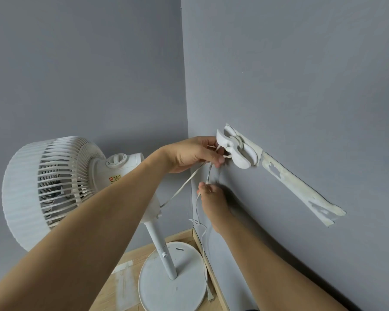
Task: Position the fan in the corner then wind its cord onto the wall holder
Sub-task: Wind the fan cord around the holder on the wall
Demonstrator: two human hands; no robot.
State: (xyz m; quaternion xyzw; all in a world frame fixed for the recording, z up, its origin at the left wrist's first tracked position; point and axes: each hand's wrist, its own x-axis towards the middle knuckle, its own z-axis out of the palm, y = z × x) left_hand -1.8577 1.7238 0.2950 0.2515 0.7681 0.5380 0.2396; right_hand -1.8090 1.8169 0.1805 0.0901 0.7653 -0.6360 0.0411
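Currently left hand [194,154] fingers pinch cord [182,187] at holder [236,147]; right hand [212,198] fingers grip cord just below.

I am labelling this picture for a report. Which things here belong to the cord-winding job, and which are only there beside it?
Part of the job:
fan
cord
wall holder
left hand
right hand

Only there:
peeling tape strip on the wall
patch of tape on the floor
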